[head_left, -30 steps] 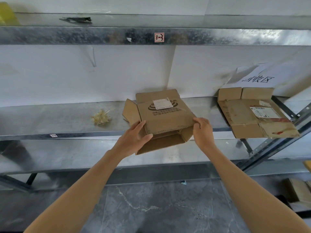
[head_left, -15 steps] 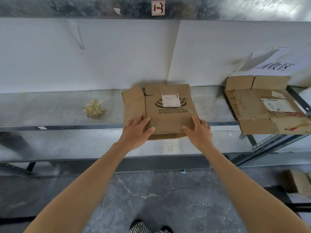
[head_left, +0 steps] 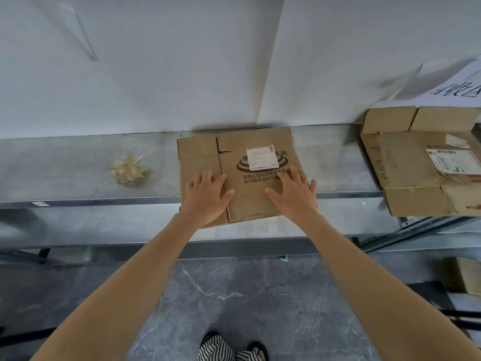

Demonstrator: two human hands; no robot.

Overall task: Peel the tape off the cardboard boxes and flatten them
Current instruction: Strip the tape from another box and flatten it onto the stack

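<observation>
A brown cardboard box point(head_left: 250, 155) with a white label and dark print lies flat on the metal shelf point(head_left: 78, 183), its near edge hanging over the shelf's front. My left hand point(head_left: 207, 195) lies palm down on its left part, fingers spread. My right hand point(head_left: 292, 195) presses flat on its right part, just below the label. Neither hand grips anything. A crumpled ball of clear tape point(head_left: 128, 171) sits on the shelf to the left of the box.
Another flattened box point(head_left: 416, 173) with labels lies at the right end of the shelf, under a white paper sign point(head_left: 458, 87) on the wall. A lower shelf and grey marble floor are below. More cardboard point(head_left: 463, 278) sits low at the right.
The box was half open and held tilted at the shelf edge; it has been pushed down flat onto the shelf. Both hands went from gripping its sides to lying flat on top.
</observation>
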